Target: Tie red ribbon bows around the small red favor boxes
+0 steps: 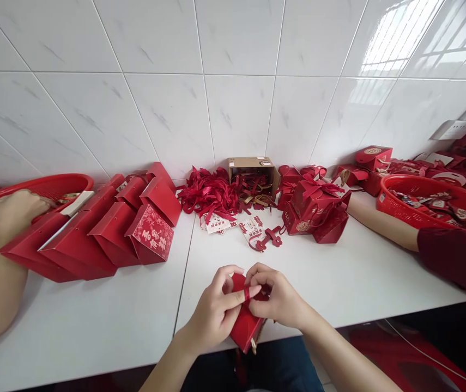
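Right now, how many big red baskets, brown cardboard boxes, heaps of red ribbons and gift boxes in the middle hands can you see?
Red plastic baskets: 2
Brown cardboard box: 1
Red ribbon heap: 1
Held red gift box: 1
Total: 5

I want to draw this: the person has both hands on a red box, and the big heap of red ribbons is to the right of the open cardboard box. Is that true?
Not quite: the head view shows the big heap of red ribbons to the left of the open cardboard box. The person does have the left hand and right hand on a red box.
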`<move>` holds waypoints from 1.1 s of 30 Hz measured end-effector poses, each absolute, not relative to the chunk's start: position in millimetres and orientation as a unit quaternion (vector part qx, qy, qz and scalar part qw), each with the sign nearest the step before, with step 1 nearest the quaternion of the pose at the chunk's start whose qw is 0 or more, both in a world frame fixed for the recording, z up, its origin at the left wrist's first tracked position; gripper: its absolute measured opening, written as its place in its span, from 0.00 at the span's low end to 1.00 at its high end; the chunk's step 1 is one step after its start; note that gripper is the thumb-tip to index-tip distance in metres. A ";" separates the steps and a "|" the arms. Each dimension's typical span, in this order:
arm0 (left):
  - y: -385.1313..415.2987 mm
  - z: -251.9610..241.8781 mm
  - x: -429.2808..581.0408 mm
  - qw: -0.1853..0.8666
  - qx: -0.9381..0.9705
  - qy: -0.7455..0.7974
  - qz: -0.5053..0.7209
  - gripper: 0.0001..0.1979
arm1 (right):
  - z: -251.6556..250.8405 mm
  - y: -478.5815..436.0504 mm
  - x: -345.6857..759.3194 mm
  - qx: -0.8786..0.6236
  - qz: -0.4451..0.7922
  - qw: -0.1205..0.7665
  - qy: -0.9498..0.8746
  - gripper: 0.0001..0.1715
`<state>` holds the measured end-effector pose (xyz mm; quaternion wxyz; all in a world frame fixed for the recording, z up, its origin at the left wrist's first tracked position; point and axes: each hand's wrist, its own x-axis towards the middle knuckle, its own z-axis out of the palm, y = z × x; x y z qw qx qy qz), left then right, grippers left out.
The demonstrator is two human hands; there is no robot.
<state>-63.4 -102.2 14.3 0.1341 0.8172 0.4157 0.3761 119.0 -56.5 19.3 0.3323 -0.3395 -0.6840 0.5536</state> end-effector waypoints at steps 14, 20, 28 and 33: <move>-114.4 24.1 -108.2 -0.040 0.803 0.491 0.336 0.14 | 21.7 -50.3 149.7 -0.366 0.462 0.274 -0.760 0.10; -126.1 8.1 -110.8 -0.210 0.747 0.562 0.288 0.17 | 13.2 -52.4 148.4 -0.361 0.445 0.249 -0.781 0.10; -112.4 -17.2 -111.7 -0.212 0.707 0.584 0.338 0.17 | 27.0 -55.2 150.9 -0.374 0.394 0.242 -0.804 0.09; -84.8 -25.0 -109.3 -0.023 0.750 0.524 0.404 0.19 | 40.7 -33.2 150.8 -0.279 0.339 0.188 -0.879 0.47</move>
